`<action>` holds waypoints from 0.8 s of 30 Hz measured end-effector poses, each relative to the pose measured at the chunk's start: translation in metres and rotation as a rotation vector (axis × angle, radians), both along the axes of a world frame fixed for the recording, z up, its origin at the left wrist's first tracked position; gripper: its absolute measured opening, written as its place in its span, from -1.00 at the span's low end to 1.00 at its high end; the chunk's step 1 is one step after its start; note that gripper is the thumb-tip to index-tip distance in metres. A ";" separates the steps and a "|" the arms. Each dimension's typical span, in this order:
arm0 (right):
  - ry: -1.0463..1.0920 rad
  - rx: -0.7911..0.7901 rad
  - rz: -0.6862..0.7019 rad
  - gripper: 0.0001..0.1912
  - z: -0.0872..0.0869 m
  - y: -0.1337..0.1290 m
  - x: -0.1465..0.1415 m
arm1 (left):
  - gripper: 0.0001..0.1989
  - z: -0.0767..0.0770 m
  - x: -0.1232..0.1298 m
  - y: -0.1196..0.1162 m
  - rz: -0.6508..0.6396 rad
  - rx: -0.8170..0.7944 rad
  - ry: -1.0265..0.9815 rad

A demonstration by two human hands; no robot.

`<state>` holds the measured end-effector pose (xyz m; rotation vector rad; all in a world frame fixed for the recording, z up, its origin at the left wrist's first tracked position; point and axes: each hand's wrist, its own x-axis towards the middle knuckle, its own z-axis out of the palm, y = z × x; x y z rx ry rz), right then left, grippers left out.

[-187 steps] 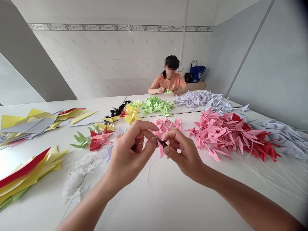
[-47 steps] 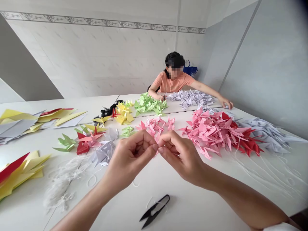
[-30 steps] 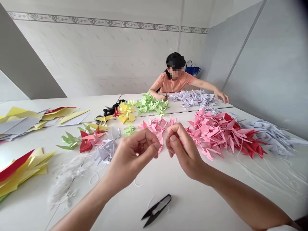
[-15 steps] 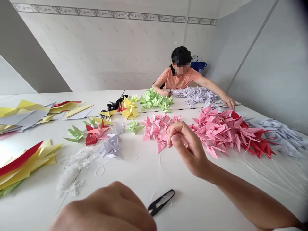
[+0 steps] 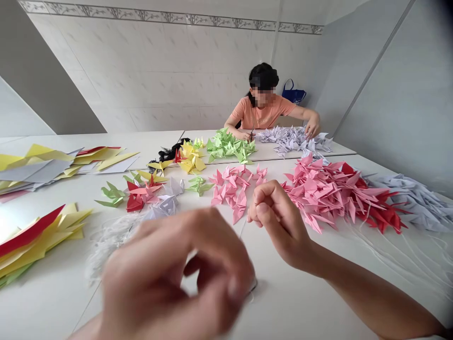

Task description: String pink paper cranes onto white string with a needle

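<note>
White table spread wide, with a heap of pink paper cranes toward its right edge! Smaller pink cluster left of that, white thread bundle well short of the far edge. Left hand curled, too blurred to tell its grip; right hand closed near the cluster, any contents hidden.

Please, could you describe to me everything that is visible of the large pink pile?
The large pink pile is many folded pieces, apparently paper, with pointed tips, loosely heaped at various angles on the white table. Red pieces meet its right side; white strings trail near its lower right. The right hand overlaps its left end in view; contact cannot be judged.
</note>
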<state>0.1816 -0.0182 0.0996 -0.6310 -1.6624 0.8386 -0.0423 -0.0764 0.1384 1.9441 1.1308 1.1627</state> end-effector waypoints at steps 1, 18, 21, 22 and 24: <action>-0.001 -0.001 0.009 -0.88 0.003 -0.002 0.000 | -0.81 0.011 0.011 0.013 -0.049 0.052 -0.015; 0.095 -0.032 0.038 -0.89 0.022 -0.009 0.002 | -0.86 0.017 0.045 0.054 -0.122 0.196 -0.055; 0.116 -0.060 0.072 -0.91 0.021 -0.009 0.001 | -0.84 0.017 0.046 0.053 -0.139 0.203 -0.065; 0.124 -0.075 0.083 -0.92 0.020 -0.009 0.001 | -0.84 0.016 0.046 0.053 -0.140 0.202 -0.068; 0.129 -0.101 0.099 -0.92 0.020 -0.009 0.001 | -0.84 0.016 0.046 0.052 -0.142 0.198 -0.072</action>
